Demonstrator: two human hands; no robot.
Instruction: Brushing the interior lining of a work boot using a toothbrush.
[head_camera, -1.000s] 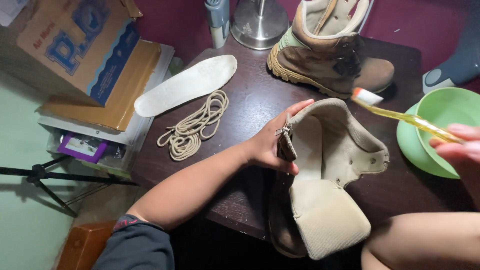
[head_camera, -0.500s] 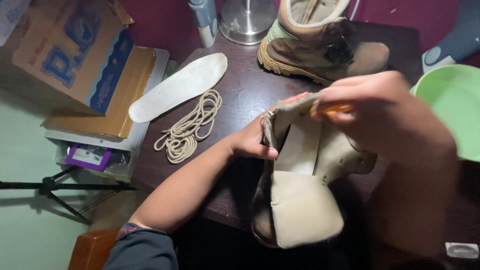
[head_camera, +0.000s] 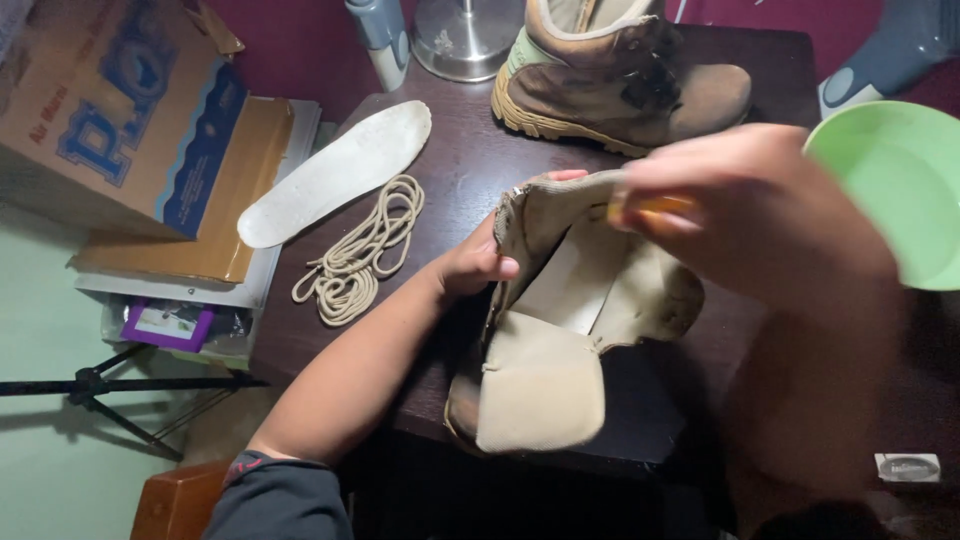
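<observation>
On the dark wooden table (head_camera: 450, 180), close to its near edge, a tan boot (head_camera: 560, 330) is lying with its collar spread wide and its tongue flopped toward the person. The left hand (head_camera: 470, 265) is pinching the boot's left collar edge, thumb curled over the fabric and fingers behind it, holding the opening apart. The right hand (head_camera: 760, 215) is reaching over the opening, blurred with motion, closed around a slim orange handle (head_camera: 655, 207) that looks like a toothbrush; the brush end is hidden, so I cannot tell whether it is touching the lining.

To my eye, the work is going best if the left hand is keeping the collar taut, so the fabric is not folding under the strokes, and if the right hand is using short, light passes and is not scrubbing hard. The green bowl (head_camera: 890, 190) is sitting just beside the right hand at the table's right edge, near enough to be knocked by a wide swing.

Farther back, the second boot (head_camera: 620, 85) is standing upright, and a pale insole (head_camera: 335, 172) and a coil of laces (head_camera: 355, 255) are lying to the left, well apart from the brushing.
</observation>
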